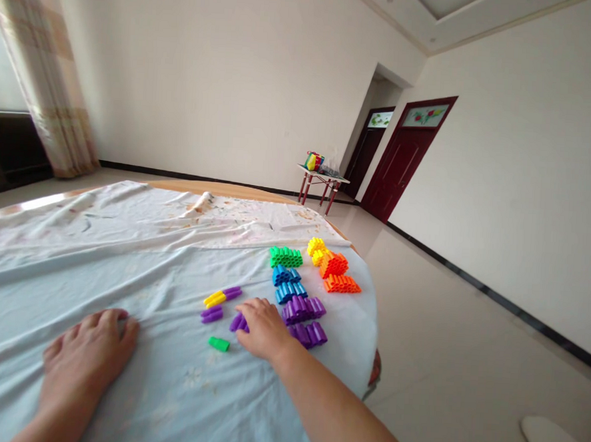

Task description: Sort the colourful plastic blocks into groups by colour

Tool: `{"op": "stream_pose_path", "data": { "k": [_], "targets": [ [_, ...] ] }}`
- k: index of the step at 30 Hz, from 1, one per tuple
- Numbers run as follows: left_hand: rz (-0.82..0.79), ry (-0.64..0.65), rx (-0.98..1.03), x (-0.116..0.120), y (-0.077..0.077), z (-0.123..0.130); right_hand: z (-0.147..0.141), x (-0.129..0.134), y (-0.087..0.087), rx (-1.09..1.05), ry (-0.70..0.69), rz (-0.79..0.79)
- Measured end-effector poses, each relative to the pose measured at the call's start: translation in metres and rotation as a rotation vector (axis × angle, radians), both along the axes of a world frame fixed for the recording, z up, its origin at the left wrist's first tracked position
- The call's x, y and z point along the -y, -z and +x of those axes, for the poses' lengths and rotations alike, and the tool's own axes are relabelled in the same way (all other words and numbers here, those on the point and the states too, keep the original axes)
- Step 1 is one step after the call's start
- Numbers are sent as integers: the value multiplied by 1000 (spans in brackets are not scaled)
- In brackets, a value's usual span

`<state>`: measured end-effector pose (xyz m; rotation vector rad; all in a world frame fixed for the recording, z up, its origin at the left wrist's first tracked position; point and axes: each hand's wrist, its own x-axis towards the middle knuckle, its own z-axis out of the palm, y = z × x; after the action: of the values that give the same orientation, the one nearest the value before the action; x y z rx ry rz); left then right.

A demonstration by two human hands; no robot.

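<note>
My left hand (88, 352) lies palm down on the light blue cloth, fingers loosely spread, holding nothing. My right hand (263, 327) curls its thumb and fingers around some short purple plastic tubes (236, 323), partly hidden under it. To the left of that hand are a pair of purple tubes (212, 314) and a row joining yellow tubes (214, 299) to purple ones (232, 292). A single green tube (218, 344) lies nearer to me. Just beyond my right wrist sit two purple bundles, a back one (304, 308) and a front one (308, 334).
Stacked bundles of blue (291, 292), green (286, 256), yellow (316, 247) and orange tubes (333, 265) stand toward the table's right edge. A wrinkled cloth (166, 366) covers the round table. A small side table (323, 176) with a colourful bag is by the far wall.
</note>
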<state>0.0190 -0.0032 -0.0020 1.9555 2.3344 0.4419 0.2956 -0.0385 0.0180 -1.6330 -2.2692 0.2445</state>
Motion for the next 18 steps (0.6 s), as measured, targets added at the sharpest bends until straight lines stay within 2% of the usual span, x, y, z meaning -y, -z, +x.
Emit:
{"op": "stream_pose_path", "data": {
  "k": [4,8,13,16,18],
  "targets": [
    [-9,-2,-12,2,-2,1,2,7,0,14,66,-25],
    [-25,-11,-39,1,-1,1,4,19,-3,-104,6,44],
    [-51,-15,-55,-3,1,1,5,50,-6,-239,-86,60],
    [-58,-10,-58,-3,1,0,15,67,-9,-305,-98,82],
    [-60,-9,-64,-3,1,0,32,75,-12,-334,-67,122]
  ]
}}
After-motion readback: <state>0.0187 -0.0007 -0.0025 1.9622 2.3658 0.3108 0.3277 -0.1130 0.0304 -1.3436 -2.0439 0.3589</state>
